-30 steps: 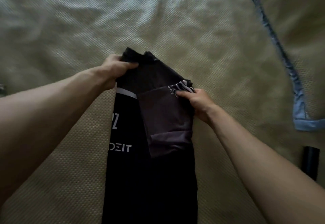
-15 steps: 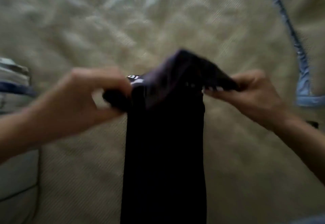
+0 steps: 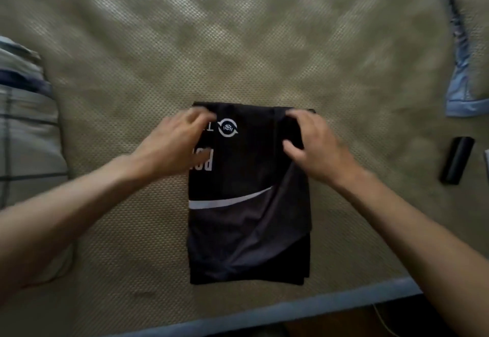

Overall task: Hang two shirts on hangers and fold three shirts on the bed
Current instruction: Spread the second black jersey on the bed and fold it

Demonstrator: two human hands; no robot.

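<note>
A black shirt (image 3: 248,204) with white print and a white stripe lies folded into a compact rectangle on the beige bed cover (image 3: 238,45), near the bed's front edge. My left hand (image 3: 172,146) lies over its far left corner, blurred, with the fingers closed on the fabric's edge. My right hand (image 3: 315,146) holds the far right corner, fingers curled over the bunched edge and thumb on top of the cloth.
A stack of folded grey and plaid clothing (image 3: 26,130) sits at the left edge. A light blue garment (image 3: 461,77) trails down the right side. A short black cylinder (image 3: 456,160) lies right of the shirt. The bed's blue trimmed edge (image 3: 264,313) runs along the front.
Both hands lifted the shirt's end and turned it over, then laid it down. The long black strip is now a shorter folded rectangle. The view has shifted back towards the bed edge.
</note>
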